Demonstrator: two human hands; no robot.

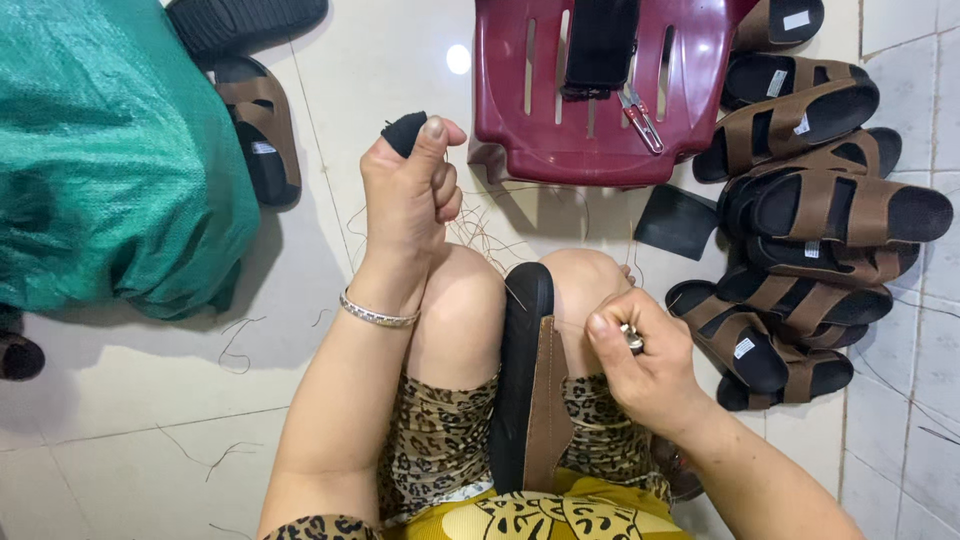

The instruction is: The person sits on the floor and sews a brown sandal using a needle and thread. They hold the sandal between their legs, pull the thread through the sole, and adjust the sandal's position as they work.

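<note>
A brown sandal with a black sole (528, 380) stands on edge, clamped between my knees. My right hand (645, 365) rests beside its strap, fingers closed on a small metal tool (633, 339). My left hand (410, 190) is raised above my left knee, fingers curled shut, with a black cover (404, 131) on the forefinger; a thin thread seems to run from it toward the sandal.
A dark red plastic stool (690, 90) lies ahead with a black strap (600, 45) and metal snips (640, 118) on it. Several brown sandals (810, 210) are piled at the right. A green woven sack (110, 160) sits at the left. Loose threads lie on the tiled floor.
</note>
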